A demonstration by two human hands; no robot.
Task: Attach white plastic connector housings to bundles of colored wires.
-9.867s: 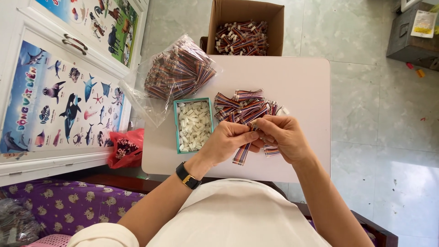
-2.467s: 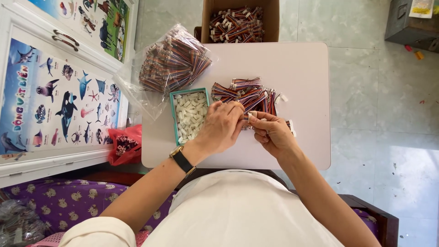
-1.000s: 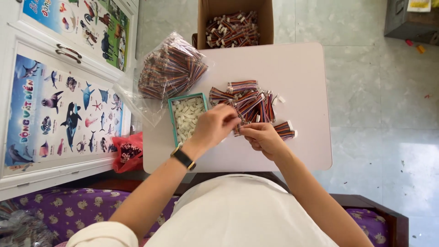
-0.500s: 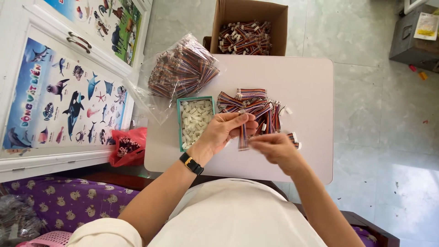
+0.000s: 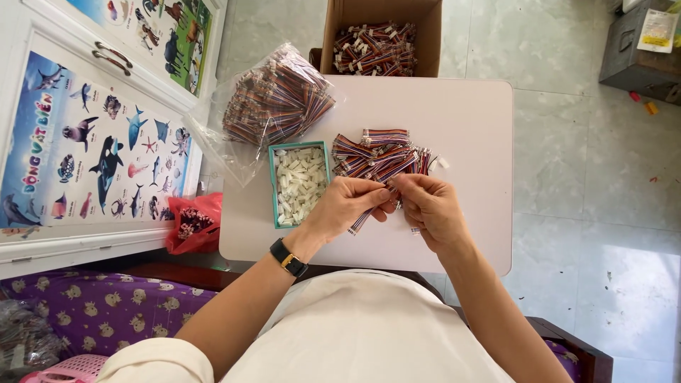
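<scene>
My left hand (image 5: pixel 347 206) and my right hand (image 5: pixel 429 207) meet over the near middle of a small white table (image 5: pixel 468 113). Between their fingertips they pinch one short striped wire cable (image 5: pixel 363 220), whose free end hangs toward me below the left hand. Just beyond the hands lies a loose pile of the same multicoloured wire cables (image 5: pixel 379 154). Left of the pile stands a teal tray (image 5: pixel 272 186) filled with small white plastic connectors (image 5: pixel 301 183). A black watch sits on my left wrist.
A clear plastic bag of wire cables (image 5: pixel 273 103) lies at the table's far left corner. A cardboard box (image 5: pixel 340 28) with finished cables stands beyond the table. A red bag (image 5: pixel 193 223) hangs at the left edge, next to a white cabinet (image 5: pixel 92 142) with animal posters. Tiled floor lies to the right.
My hands were apart half a second ago, the left near the tray and pile. They have come together at the near middle, both pinching one cable.
</scene>
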